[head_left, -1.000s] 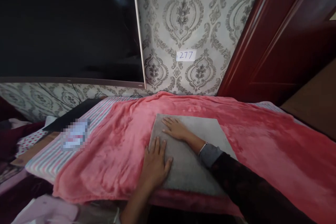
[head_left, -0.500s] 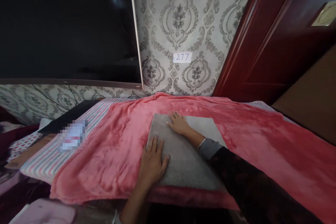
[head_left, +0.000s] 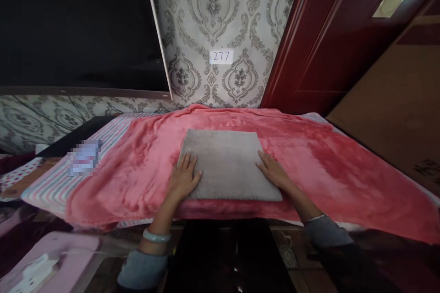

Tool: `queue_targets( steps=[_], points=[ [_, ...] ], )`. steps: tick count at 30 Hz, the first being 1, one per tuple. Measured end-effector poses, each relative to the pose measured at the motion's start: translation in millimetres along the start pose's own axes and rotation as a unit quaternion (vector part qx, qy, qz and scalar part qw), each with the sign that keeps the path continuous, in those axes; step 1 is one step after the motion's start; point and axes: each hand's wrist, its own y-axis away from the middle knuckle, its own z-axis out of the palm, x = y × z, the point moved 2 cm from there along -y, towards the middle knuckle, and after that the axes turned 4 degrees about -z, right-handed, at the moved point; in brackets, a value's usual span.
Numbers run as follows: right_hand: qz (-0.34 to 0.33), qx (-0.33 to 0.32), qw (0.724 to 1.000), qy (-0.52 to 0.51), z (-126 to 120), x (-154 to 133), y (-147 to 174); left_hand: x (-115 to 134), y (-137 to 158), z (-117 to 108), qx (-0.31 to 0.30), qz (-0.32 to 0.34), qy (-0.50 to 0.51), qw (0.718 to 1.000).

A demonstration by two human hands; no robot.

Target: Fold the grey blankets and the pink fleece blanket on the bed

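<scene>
A flat grey square with a soft-looking surface (head_left: 228, 165) lies on the pink plush blanket (head_left: 147, 169). My left hand (head_left: 184, 176) rests palm down on its left edge, fingers spread and pointing away from me. At the opposite side, my right hand (head_left: 273, 170) touches the right edge, its fingers stretched out flat. Neither hand grips anything. The blanket spreads out on both sides of the square, with some wrinkles at the left.
A striped cloth (head_left: 51, 192) shows under the blanket, with a blurred-out item (head_left: 85, 158) on it. Behind stand a large dark television (head_left: 79, 27) and a patterned wall (head_left: 213, 13) bearing a "277" label (head_left: 221, 56). A pink stool-like surface (head_left: 65, 256) is at lower left.
My right hand has moved from the far part of the grey square to its right edge. My left hand stays at the left edge. The view has shifted.
</scene>
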Motion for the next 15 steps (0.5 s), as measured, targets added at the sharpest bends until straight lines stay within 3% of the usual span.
queue_targets(
  steps=[3, 6, 8, 10, 13, 15],
  points=[
    [-0.022, 0.031, 0.998, -0.045, 2, 12, 25, 1, -1, -5, -0.012, -0.005, 0.005, 1.0],
    [0.012, 0.067, 0.997, -0.039, -5, -9, 45, 9, 1, -15, -0.018, -0.015, 0.003, 1.0],
    [0.017, 0.093, 0.995, -0.019, -14, -42, 52, 19, 6, -23, 0.005, -0.012, -0.004, 1.0],
    [-0.035, 0.093, 0.995, -0.006, -21, -88, 52, 33, 13, -30, 0.036, 0.014, -0.007, 0.999],
    [-0.124, 0.037, 0.992, 0.011, -20, -157, 47, 48, 24, -28, 0.056, 0.049, -0.012, 0.997],
    [-0.162, -0.011, 0.986, 0.025, -10, -188, 45, 49, 31, -19, 0.051, 0.047, -0.023, 0.997]
  ],
)
